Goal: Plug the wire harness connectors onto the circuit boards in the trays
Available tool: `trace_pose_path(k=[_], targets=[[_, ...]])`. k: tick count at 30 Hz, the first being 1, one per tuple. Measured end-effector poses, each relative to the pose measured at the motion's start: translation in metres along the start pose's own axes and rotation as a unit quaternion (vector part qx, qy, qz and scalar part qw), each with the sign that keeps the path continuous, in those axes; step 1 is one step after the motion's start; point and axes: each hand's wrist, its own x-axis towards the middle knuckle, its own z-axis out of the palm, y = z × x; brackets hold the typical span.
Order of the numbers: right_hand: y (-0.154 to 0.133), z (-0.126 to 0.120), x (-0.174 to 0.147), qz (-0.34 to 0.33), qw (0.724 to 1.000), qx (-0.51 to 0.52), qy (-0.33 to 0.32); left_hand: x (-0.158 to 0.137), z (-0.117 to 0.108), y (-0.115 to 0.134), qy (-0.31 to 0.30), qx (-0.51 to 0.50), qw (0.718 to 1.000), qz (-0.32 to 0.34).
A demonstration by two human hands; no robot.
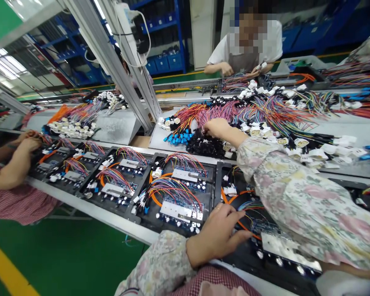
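My right hand (218,128) reaches across to a heap of wire harnesses (222,111) with pink leads and black connectors (203,144). Its fingers are curled down into the heap, and the fingertips are partly hidden there. Closer to me, my left hand (218,232) lies over the edge of a black tray (217,187), fingers apart and holding nothing. Beside it in that tray is a circuit board with a silver heatsink plate (291,250), orange cable (242,224) and thin coloured wires, partly covered by my right sleeve.
More trays with wired circuit boards (180,209) line the bench to the left. Blue connectors (179,137) and white connectors (299,144) lie around the heap. A metal post (111,61) rises behind. One co-worker sits opposite; another's hands (29,142) work at far left.
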Motion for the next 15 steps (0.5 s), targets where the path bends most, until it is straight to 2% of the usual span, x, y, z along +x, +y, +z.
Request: trace_pose_path(k=[4, 7, 8, 9, 10, 11, 12, 13, 14, 15], targets=[[0.002, -0.026, -0.007, 0.049, 0.998, 0.016, 0.042, 0.002, 0.0, -0.001, -0.009, -0.018, 1.0, -0.014], [-0.001, -0.063, -0.033, 0.096, 0.981, 0.034, 0.163, 0.004, -0.006, -0.003, 0.0, -0.097, 0.995, -0.028], [-0.004, -0.075, -0.05, 0.099, 0.967, 0.046, 0.231, 0.005, -0.01, -0.003, 0.023, -0.157, 0.987, -0.038], [-0.008, -0.085, -0.072, 0.072, 0.956, 0.055, 0.279, 0.006, -0.016, -0.002, 0.059, -0.242, 0.967, -0.053], [-0.012, -0.092, -0.098, 0.033, 0.95, 0.052, 0.305, 0.008, -0.023, 0.0, 0.1, -0.343, 0.931, -0.071], [-0.018, -0.095, -0.127, -0.02, 0.949, 0.029, 0.312, 0.009, -0.03, 0.002, 0.147, -0.453, 0.875, -0.088], [-0.023, -0.094, -0.158, -0.091, 0.952, -0.001, 0.291, 0.012, -0.038, 0.006, 0.175, -0.558, 0.804, -0.105], [-0.03, -0.091, -0.19, -0.15, 0.953, -0.022, 0.264, 0.014, -0.044, 0.01, 0.176, -0.634, 0.744, -0.116], [-0.036, -0.085, -0.221, -0.181, 0.955, -0.024, 0.233, 0.017, -0.049, 0.015, 0.169, -0.676, 0.707, -0.122], [-0.043, -0.077, -0.251, -0.178, 0.964, -0.007, 0.196, 0.021, -0.05, 0.02, 0.162, -0.692, 0.692, -0.126]])
